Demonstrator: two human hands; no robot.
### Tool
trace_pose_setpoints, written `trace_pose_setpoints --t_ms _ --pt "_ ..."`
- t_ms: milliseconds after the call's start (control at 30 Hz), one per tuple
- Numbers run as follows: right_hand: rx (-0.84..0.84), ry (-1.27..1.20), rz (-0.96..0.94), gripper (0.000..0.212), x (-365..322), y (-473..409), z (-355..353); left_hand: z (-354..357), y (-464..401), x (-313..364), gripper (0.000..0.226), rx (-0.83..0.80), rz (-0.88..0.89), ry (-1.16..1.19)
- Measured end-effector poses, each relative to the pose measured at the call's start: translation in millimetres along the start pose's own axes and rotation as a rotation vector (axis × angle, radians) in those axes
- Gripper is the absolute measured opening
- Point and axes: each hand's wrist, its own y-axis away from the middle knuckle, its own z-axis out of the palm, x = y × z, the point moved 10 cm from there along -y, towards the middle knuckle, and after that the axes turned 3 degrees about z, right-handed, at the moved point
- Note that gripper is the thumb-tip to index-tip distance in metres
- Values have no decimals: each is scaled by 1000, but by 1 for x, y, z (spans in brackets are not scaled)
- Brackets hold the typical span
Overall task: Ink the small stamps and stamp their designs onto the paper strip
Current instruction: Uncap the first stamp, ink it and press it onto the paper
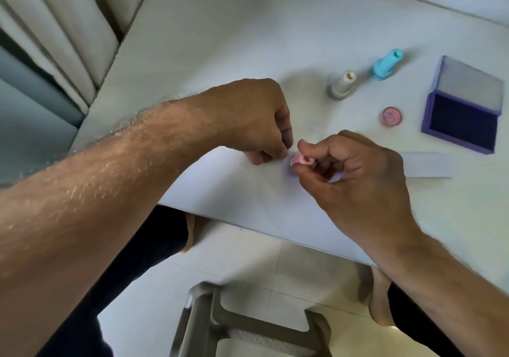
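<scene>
Head: pink stamp in rt hand

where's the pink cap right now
In the head view, the pink cap lies on the table's right side, just left of the open purple ink pad and below the blue stamp.

Bare surface lying open across the upper middle of the frame, grey stamp, blue stamp, pink cap and open ink pad crowding the upper right, both hands blocking the centre.
</scene>
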Motion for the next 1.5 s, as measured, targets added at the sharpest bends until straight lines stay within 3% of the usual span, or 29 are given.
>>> trace_pose_setpoints --t_ms 267,400,633,767,1500 --pt "-55 274 -121 14 -19 3 -1 -5 0 6 5 45 4 -118" --pt "-117 295 -116 19 -22 0 0 -7 2 12 5 91 17 -188" --pt "-140 350 -76 8 -18 -1 7 -10 8 26 19 171 77 -324" --pt "-143 325 -56 5 -17 -2 5 -9 9 32 15 258 117 -399" --pt "-237 375 -131 13 -20 -3 11 -4 -7 23 20 91 56 -264"
